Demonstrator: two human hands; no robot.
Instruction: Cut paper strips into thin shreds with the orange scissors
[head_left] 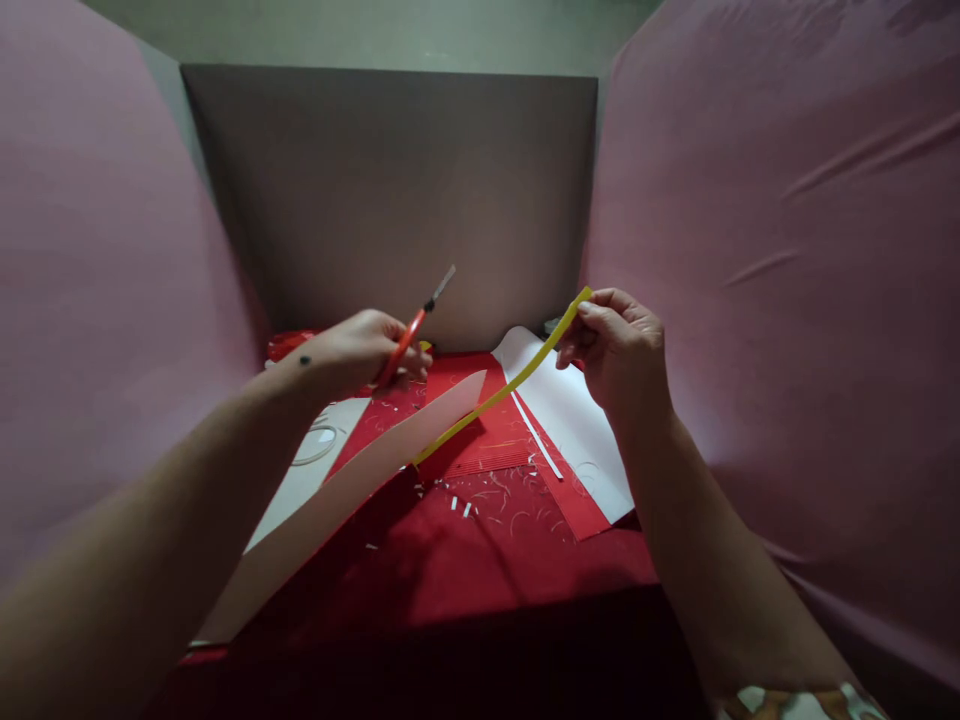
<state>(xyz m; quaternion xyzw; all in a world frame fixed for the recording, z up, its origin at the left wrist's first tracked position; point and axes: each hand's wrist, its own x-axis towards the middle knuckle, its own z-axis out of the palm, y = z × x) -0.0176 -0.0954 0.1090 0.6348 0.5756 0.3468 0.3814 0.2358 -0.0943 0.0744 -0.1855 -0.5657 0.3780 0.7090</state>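
My left hand (367, 350) is closed around the orange handles of a pair of scissors (409, 340), whose blades point up and away to the right. Between the thumb and fingers of my right hand (619, 345) is the upper end of a thin yellow strip (517, 380). The strip hangs slanting down to the left, its lower end near a long pale strip of paper (360, 470). That pale strip runs from the front left of the table up toward the middle, below my left hand.
Red sheets (480, 440) and a curled white sheet (562, 420) lie on the red tablecloth (525, 560). Thin shreds and small white scraps are scattered in the middle. A white sheet (300, 480) with a ring-shaped item lies at left. Pink cloth (772, 250) and a grey panel (405, 200) surround the table.
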